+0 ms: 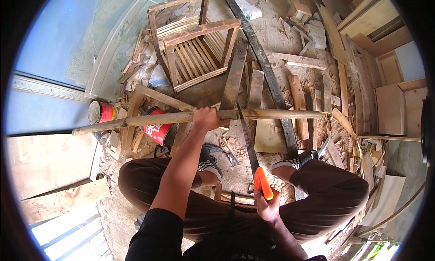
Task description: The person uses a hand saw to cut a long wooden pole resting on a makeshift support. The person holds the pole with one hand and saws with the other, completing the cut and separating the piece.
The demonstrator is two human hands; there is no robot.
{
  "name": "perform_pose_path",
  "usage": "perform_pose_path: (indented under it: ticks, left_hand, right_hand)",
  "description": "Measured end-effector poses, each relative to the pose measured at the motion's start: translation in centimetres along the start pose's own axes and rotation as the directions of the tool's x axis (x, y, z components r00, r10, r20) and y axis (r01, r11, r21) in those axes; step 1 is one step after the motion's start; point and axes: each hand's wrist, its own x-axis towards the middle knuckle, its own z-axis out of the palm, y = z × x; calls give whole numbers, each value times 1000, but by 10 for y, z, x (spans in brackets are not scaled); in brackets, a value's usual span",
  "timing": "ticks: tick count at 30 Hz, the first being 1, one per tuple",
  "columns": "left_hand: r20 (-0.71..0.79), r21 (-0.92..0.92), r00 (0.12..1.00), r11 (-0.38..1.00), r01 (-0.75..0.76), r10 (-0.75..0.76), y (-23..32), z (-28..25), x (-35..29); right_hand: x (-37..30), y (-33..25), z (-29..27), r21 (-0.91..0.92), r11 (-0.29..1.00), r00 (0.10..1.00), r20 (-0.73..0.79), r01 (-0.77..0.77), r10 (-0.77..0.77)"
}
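A long bamboo pole (276, 114) lies crosswise in front of me, running from the left side to the right. My left hand (208, 119) is closed around it near its middle. In my right hand (267, 207) is the orange handle of a handsaw (250, 150). The dark blade points away from me, and its far end meets the pole a little to the right of my left hand. Whether the teeth have cut into the bamboo is too small to tell.
A wooden slatted frame (195, 52) stands beyond the pole. Red cans (158, 129) sit at the left among wood scraps. A dark long bar (265, 66) crosses the floor under the pole. Boards and box-like wooden pieces (390, 109) line the right; blue panels (50, 104) stand left.
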Motion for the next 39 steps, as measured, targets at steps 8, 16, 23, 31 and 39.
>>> perform_pose_path:
  ticks: [8,16,23,31,39]
  left_hand:
    - [142,-1,989,999,43,-43,7,-28,9]
    - [202,-11,978,999,49,-46,6,-31,10]
    - [123,-26,992,999,42,-39,-1,-21,10]
    - [147,-15,988,999,41,-38,1,-27,6]
    - [170,6,984,998,56,-56,8,-30,0]
  right_hand:
    - [-26,-25,8,235,965,993,31,-117,113]
    - [-19,-5,-3,137,990,998,-57,-11,19]
    - [-7,-33,4,203,971,991,-25,-126,134]
    - [-31,-44,-1,146,974,984,-31,-171,177]
    - [90,-24,44,169,979,990,-63,-112,124]
